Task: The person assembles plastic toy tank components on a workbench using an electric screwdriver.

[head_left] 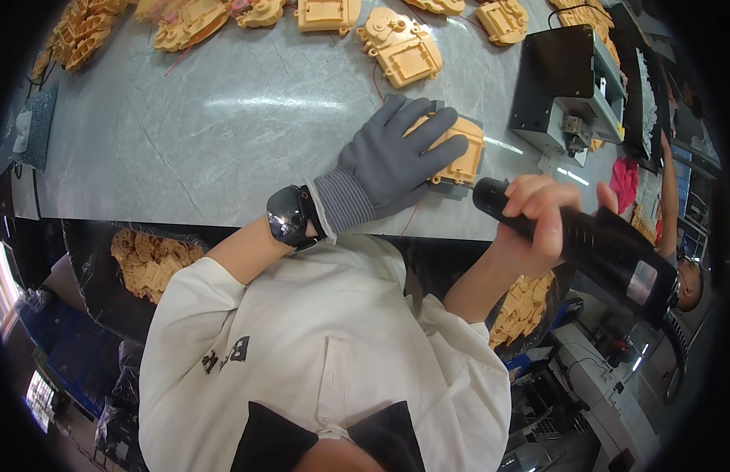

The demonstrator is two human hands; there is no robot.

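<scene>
My left hand, in a grey knit glove, lies over a yellow plastic housing. Its fingers are spread across the housing's top and left side, and cover part of it. Under the housing sits a dark grey fixture, showing only at its edges. My bare right hand is wrapped round a black electric screwdriver. The tool tilts, its front end just right of the housing's lower corner and apart from it; no bit can be made out. A cord runs from its back end.
More yellow housings line the far side of the grey table. At the right stands a black machine box. Bins of yellow parts sit below the front edge. A co-worker's arm shows at far right, near a pink cloth.
</scene>
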